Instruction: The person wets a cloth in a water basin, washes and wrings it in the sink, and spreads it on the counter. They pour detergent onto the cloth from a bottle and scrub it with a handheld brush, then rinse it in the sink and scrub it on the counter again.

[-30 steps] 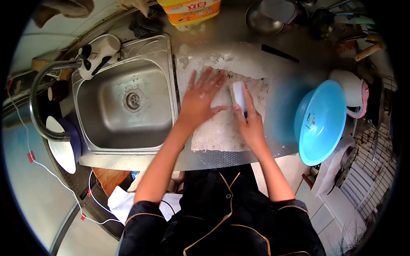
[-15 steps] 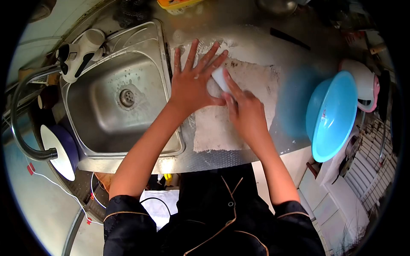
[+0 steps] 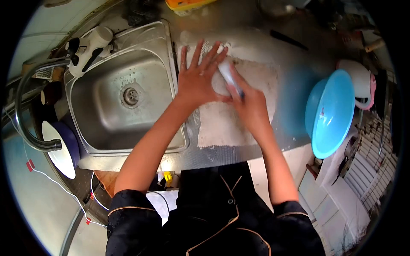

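Observation:
A stained off-white cloth [image 3: 226, 128] lies flat on the metal counter, with some whitish suds by its far edge. My left hand [image 3: 196, 81] presses on the cloth's left part, palm down and fingers spread. In my right hand [image 3: 250, 100] is a white oblong block [image 3: 226, 72], gripped close beside my left hand and over the cloth. Motion blurs the block, so whether it is soap or a brush I cannot tell. A small bluish-dark patch shows at its near end, under my fingers.
Left of the cloth is a steel sink [image 3: 115, 115] with a curved faucet [image 3: 25, 106]. A blue basin [image 3: 331, 115] leans at the counter's right. Behind it stands a white-and-pink kettle [image 3: 361, 83]. A dark knife-like strip [image 3: 288, 39] and a yellow container [image 3: 190, 5] lie farther back.
The view has shifted slightly. My right hand has turned, so the white block points farther away from me and shows more of its length. My left hand stays spread on the cloth.

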`<move>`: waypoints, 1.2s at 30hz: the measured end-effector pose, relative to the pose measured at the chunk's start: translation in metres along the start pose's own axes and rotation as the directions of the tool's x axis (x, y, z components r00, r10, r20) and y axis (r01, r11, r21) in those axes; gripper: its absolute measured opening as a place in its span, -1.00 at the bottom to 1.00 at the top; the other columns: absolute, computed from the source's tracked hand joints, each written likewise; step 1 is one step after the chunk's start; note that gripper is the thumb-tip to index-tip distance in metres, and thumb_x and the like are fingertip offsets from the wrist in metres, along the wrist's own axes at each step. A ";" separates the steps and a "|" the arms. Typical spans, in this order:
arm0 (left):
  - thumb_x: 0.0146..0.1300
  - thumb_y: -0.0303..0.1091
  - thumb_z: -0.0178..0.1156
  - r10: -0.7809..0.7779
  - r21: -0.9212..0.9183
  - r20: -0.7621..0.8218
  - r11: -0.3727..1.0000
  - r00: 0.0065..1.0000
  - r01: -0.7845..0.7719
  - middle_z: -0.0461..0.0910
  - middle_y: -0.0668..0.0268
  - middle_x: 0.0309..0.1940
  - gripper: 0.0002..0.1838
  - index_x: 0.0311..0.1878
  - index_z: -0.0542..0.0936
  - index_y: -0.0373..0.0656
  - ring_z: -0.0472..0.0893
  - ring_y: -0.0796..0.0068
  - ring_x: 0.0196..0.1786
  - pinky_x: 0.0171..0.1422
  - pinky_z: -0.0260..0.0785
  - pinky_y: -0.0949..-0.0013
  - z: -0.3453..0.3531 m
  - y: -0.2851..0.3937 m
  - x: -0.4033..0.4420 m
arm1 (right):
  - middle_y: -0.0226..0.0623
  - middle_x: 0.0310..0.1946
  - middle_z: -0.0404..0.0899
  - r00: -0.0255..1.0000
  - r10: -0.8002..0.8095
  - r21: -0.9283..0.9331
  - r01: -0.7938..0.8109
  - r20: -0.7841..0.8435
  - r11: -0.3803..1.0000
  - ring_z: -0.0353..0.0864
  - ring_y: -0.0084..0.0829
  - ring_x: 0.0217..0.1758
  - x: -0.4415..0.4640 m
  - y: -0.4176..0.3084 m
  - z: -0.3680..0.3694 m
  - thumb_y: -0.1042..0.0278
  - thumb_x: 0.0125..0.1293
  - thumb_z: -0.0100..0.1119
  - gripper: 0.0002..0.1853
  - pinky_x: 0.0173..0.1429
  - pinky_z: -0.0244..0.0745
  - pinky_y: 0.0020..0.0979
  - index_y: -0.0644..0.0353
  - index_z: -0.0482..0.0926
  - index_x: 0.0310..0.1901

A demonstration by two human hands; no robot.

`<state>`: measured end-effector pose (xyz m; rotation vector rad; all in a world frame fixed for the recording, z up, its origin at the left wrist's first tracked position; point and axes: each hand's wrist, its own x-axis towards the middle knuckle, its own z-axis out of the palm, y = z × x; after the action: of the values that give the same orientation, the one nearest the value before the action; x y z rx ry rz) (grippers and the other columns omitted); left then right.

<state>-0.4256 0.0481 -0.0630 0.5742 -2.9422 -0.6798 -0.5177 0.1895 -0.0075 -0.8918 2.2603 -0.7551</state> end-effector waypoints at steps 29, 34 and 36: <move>-0.46 0.63 0.30 -0.076 0.100 0.034 0.992 0.997 0.073 -0.22 0.29 0.63 0.59 0.60 -0.17 -0.08 -0.27 0.25 0.65 0.64 -0.58 -0.11 0.000 -0.005 0.002 | 0.12 -0.18 0.61 1.000 -0.009 0.056 0.009 0.001 0.998 0.61 0.12 -0.13 -0.021 0.002 0.001 0.29 0.40 0.15 -0.52 -0.07 0.55 -0.15 -0.10 0.45 0.34; -0.55 0.65 0.31 -0.088 0.047 0.029 0.995 0.996 0.086 -0.24 0.28 0.63 0.64 0.60 -0.19 -0.04 -0.28 0.20 0.65 0.64 -0.58 -0.12 -0.002 -0.005 0.002 | 0.12 -0.17 0.63 0.998 -0.022 0.107 0.028 -0.055 0.994 0.63 0.12 -0.09 -0.010 0.008 0.006 0.32 0.39 0.17 -0.52 0.00 0.56 -0.20 -0.11 0.46 0.34; -0.58 0.65 0.33 -0.092 0.065 0.030 0.994 0.995 0.090 -0.26 0.26 0.63 0.66 0.61 -0.22 0.00 -0.29 0.21 0.65 0.64 -0.56 -0.13 0.000 -0.005 0.003 | -0.06 -0.10 0.69 0.993 -0.070 0.070 0.077 -0.099 0.995 0.72 -0.09 -0.02 -0.025 0.027 0.009 0.34 0.37 0.19 -0.51 0.19 0.54 -0.29 0.03 0.46 0.33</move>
<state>-0.4264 0.0434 -0.0653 0.7129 -2.9938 -0.6118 -0.5074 0.2219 -0.0236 -0.9264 2.2764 -0.9274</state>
